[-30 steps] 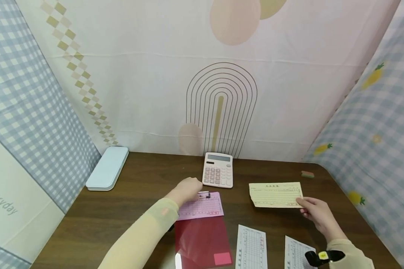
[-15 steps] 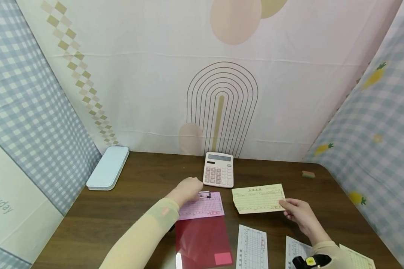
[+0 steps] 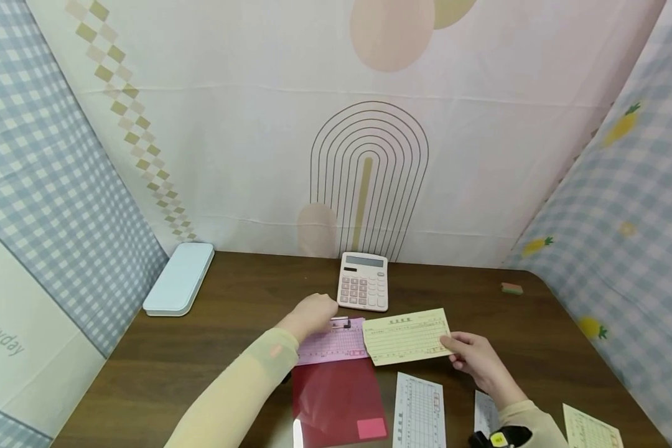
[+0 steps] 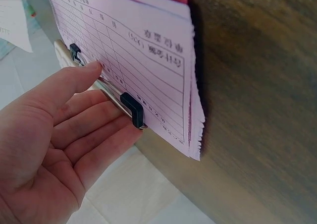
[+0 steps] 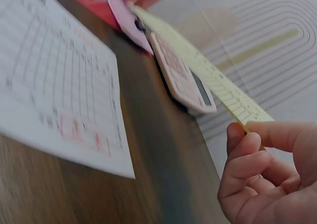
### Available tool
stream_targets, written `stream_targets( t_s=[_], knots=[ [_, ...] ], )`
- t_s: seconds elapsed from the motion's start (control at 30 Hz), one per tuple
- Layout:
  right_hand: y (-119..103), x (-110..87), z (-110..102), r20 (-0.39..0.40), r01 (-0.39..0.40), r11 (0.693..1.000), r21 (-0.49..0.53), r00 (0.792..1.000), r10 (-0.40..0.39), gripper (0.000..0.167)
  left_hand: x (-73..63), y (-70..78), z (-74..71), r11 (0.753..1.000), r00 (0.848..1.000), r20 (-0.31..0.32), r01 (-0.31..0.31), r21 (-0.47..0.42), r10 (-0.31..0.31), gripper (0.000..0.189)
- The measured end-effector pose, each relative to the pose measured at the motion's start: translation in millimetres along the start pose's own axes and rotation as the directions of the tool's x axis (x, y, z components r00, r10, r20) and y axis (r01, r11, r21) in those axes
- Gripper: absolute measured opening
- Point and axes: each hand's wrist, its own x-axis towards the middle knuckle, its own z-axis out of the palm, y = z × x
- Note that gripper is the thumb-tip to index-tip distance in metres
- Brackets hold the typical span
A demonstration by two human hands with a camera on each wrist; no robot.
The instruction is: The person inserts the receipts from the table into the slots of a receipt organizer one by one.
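A red clipboard (image 3: 336, 398) lies on the dark wooden table with several pink printed slips (image 3: 341, 344) along its top end. My left hand (image 3: 312, 314) grips the clipboard's clip (image 4: 132, 107); the left wrist view shows the thumb pressing on it and the fingers curled behind. Between thumb and fingers my right hand (image 3: 476, 359) pinches a yellow printed slip (image 3: 407, 339) by its right edge. The slip's left edge overlaps the right end of the pink slips in the head view, and its far end comes close to the left hand in the right wrist view.
Behind the clipboard is a calculator (image 3: 363, 283). White printed slips (image 3: 420, 410) lie to its right, one partly under my right wrist. Another yellow slip (image 3: 592, 429) is at front right. An eraser (image 3: 512, 289) and a pale blue case (image 3: 180, 280) sit farther back.
My right hand has carried the yellow slip left to the pink slips and tilted it a little. The left hand stays at the clip. A second yellow slip has come into view from behind the right sleeve.
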Motion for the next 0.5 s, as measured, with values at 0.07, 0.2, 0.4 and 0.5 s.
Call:
stream_targets(
  t_s=[0.07,0.2,0.4,0.5],
  knots=[
    [0.0,1.0,4.6,0.01,-0.005,1.0,0.017,1.0,0.005,0.042,0.0,0.3,-0.6,1.0,1.0,0.006,0.006,-0.005,-0.006,0.017],
    [0.6,3.0,10.8,0.037,-0.014,0.999,0.031,0.999,0.013,0.038,0.4,0.3,-0.9,1.0,1.0,0.016,0.01,-0.012,-0.01,0.018],
    [0.0,2.2,18.1,0.078,-0.026,0.999,0.035,0.997,0.024,0.039,1.3,-0.5,-0.1,1.0,1.0,0.008,-0.002,0.003,0.001,0.019],
    [-0.3,2.1,23.4,0.098,-0.032,0.999,0.028,0.995,0.029,0.042,1.0,-0.5,0.2,1.0,1.0,-0.004,-0.006,0.008,0.006,0.019]
  ],
)
